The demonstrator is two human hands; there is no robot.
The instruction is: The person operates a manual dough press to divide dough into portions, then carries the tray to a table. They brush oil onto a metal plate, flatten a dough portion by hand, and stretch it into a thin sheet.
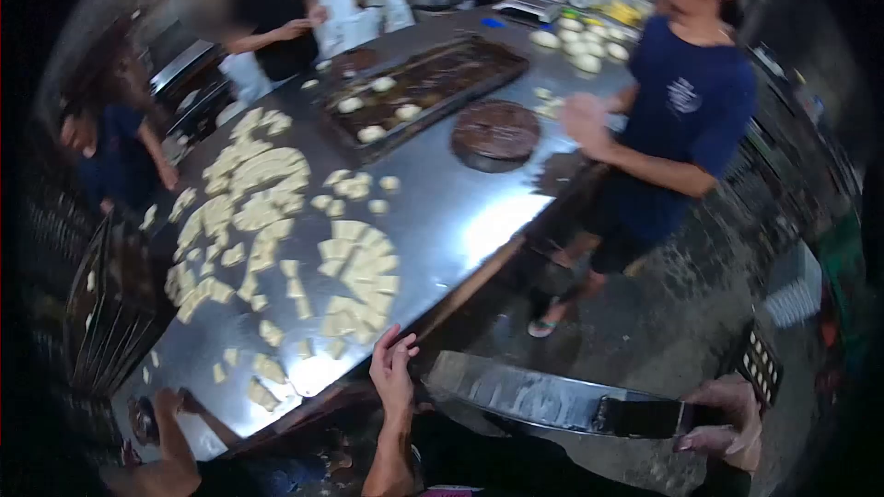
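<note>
A: What's in the right hand (727,419)?

B: A long, broad steel blade (525,394) with a dark handle, dusted white, fingers clamped round the handle, low in the frame.

A: And the left hand (392,373)?

B: Open, fingers apart, resting at the edge of the steel table (460,212), lower centre.

A: Around it?

B: Pale cut dough pieces (354,276) spread over the table's left half. A person in a blue shirt (686,120) stands at right.

A: Containers?

B: A dark tray (424,83), upper centre, holds round dough balls (371,133).
</note>
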